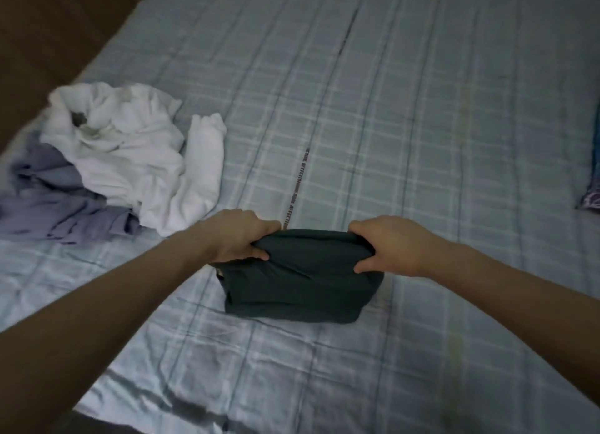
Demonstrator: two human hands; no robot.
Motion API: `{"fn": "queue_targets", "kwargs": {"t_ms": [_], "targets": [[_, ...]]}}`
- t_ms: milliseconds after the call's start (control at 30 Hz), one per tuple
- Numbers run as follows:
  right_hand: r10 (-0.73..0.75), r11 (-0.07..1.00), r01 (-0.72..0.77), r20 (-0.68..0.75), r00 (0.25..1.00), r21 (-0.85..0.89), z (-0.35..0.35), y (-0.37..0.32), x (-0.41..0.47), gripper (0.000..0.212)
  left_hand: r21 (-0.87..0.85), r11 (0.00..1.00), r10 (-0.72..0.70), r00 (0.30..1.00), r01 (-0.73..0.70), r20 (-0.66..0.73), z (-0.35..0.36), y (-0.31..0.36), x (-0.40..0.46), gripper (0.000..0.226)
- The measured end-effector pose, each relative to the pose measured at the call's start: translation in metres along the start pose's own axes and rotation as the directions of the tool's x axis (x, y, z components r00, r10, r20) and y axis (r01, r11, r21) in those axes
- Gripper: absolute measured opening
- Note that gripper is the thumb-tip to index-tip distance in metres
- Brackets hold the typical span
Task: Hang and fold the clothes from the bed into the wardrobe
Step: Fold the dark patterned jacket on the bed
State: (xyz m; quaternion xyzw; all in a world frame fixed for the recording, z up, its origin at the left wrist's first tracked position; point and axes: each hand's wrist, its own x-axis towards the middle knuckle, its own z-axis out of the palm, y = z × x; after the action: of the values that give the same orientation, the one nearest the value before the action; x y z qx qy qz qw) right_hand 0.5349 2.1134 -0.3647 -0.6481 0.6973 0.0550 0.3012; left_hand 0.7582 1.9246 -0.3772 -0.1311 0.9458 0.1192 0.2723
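Clothes are what this job handles, and the one in hand now is a dark folded garment (302, 277) lying on the checked bedsheet (422, 125), close to the near edge of the bed. Its long side runs left to right, spanning from one hand to the other. The left hand (240, 237) grips the far left corner, fingers curled over the fold with the thumb pressed beneath. The right hand (389, 250) pinches the far right corner in the same manner. Both hands sit at the far edge of the bundle, so the cloth lies toward the person from the hands, hanging or resting below the held edge. Neither hand is nearer; they hold level with each other. I judge the fold nearly finished, and the coming move is likely a lift of the bundle toward the wardrobe, which is out of view. Left of it, well apart, lies a heap of a white garment (130, 147) over a lilac garment (55, 206), not yet folded.
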Motion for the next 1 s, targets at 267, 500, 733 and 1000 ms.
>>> {"fn": "queue_targets", "kwargs": {"t_ms": [267,500,733,1000], "targets": [[-0.240,0.935,0.184,-0.156,0.958,-0.304,-0.116,-0.090,-0.033,0.036,0.079,0.968,-0.208,0.938,0.238,-0.277,-0.072,0.012,-0.159,0.035],[-0.476,0.803,0.366,-0.135,0.869,-0.471,-0.202,-0.227,-0.042,0.026,0.041,0.903,-0.384,0.846,0.428,-0.370,-0.109,-0.001,-0.330,0.027],[-0.697,0.633,0.529,-0.120,0.707,-0.565,-0.210,-0.393,-0.060,0.031,0.013,0.767,-0.593,0.717,0.641,-0.366,-0.090,0.015,-0.515,0.031],[-0.873,0.393,0.730,0.022,0.487,-0.559,-0.178,-0.608,-0.113,0.031,-0.088,0.575,-0.781,0.513,0.814,-0.356,-0.013,0.081,-0.735,0.033]]}}
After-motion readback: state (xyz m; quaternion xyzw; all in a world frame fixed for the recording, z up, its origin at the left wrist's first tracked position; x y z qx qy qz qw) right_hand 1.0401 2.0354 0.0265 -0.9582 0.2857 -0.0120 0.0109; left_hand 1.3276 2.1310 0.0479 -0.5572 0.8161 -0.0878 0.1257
